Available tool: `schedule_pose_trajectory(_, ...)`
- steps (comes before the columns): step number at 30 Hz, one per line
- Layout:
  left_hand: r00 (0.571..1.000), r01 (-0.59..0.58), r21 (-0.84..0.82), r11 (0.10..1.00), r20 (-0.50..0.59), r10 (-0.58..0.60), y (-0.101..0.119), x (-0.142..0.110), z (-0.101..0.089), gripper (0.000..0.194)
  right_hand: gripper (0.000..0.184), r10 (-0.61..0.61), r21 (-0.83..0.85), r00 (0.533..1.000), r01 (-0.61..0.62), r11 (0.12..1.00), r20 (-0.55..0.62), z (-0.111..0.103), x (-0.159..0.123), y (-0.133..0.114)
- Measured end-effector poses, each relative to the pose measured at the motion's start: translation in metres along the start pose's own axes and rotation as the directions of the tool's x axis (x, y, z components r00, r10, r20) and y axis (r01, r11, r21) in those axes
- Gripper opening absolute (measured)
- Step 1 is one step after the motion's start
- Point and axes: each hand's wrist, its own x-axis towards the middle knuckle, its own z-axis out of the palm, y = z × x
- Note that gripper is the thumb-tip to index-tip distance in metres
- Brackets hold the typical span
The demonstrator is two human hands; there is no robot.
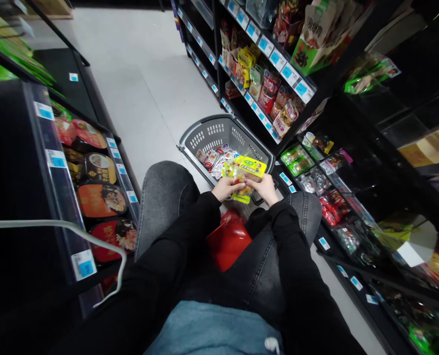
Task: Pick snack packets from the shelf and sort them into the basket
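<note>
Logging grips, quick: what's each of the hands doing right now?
Left hand: closed, holding yellow-green snack packaging.
Right hand: closed, holding the same packaging.

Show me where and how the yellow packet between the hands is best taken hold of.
Probably pinch the packet by its flat printed top, coming from the basket side: that end sticks out beyond the left hand and right hand, which hold it lower down.

Packets [211, 159] lie in the basket [224, 138], between left shelf [60, 197] and right shelf [278, 61].
</note>
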Motion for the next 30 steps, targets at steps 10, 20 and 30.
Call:
schedule_pose_trajectory(10,0.985,-0.073,0.036,0.997,-0.154,0.077,-0.006,0.003,-0.004,0.043,0.032,-0.119,-0.318,0.965,0.192,0.928,0.234,-0.002,0.000,-0.005)
schedule_pose_trajectory(20,0.987,-0.040,-0.097,0.994,-0.161,0.024,0.005,0.003,-0.010,0.032,0.043,-0.110,-0.225,0.975,0.154,0.962,0.195,0.003,-0.001,0.001)
schedule_pose_trajectory(30,0.991,-0.014,-0.051,0.999,-0.130,0.008,0.010,0.003,-0.015,0.030,0.050,-0.100,-0.094,0.993,0.107,0.990,0.068,0.007,0.001,0.006)
